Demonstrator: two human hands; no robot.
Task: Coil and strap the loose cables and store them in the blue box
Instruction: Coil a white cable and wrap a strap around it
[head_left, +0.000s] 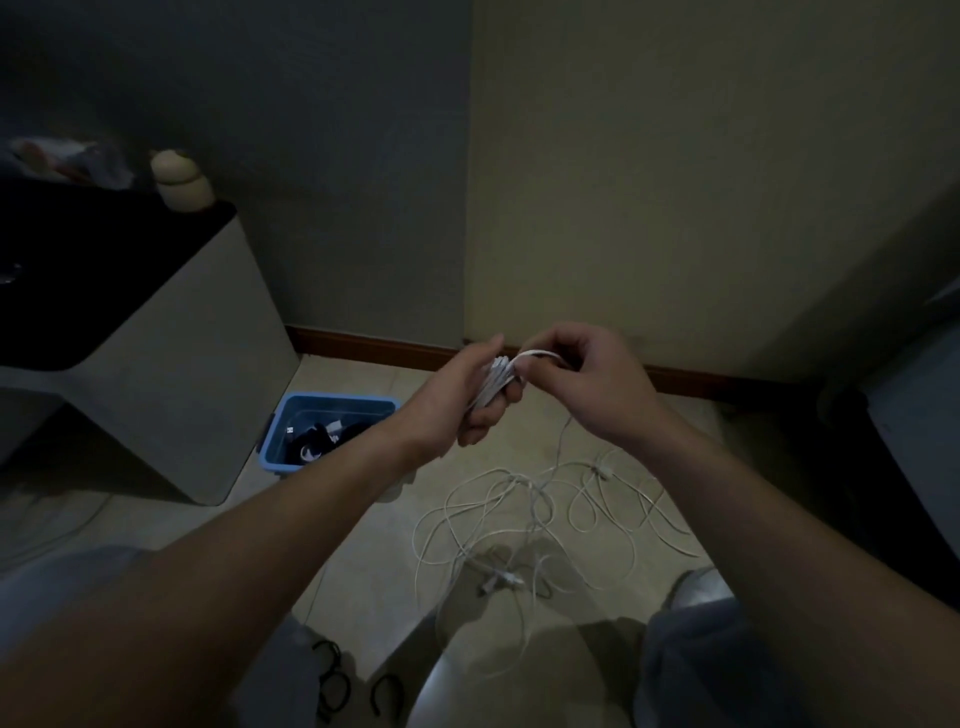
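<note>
- Walls (675, 182): two of them meet in a corner behind the hands, with a brown skirting (374, 345) along the bottom.
- Floor (363, 571): pale tiles in dim light, and the person's knees show at the lower edge.
- Cabinet (171, 364): pale sides and a dark top, standing at the left against the wall.
- Box (275, 441): blue and open, on the floor just beside the cabinet's right side. Dark items and some white bits lie inside; the left forearm hides its near right corner.
- Cables (519, 499): thin white leads in a loose tangle of loops on the floor, below the hands and right of the box. One strand rises from the tangle towards the hands.
- Left hand (467, 395): held above the floor, well right of the box, its fingers curled round a coil.
- Right hand (587, 374): just beside the left hand, with thumb and fingers pinching a white loop (535, 355) that arches over from the coil.
- Jar (182, 179): cream and rounded, on the cabinet's back corner.
- Coil (493, 382): a small white bundle of wound cable, gripped in the left hand and not in the box.
- Straps (332, 680): short black curved pieces on the floor by the left knee, well apart from the tangle.
- Plug (498, 582): a small white connector lying in the near part of the tangle.
</note>
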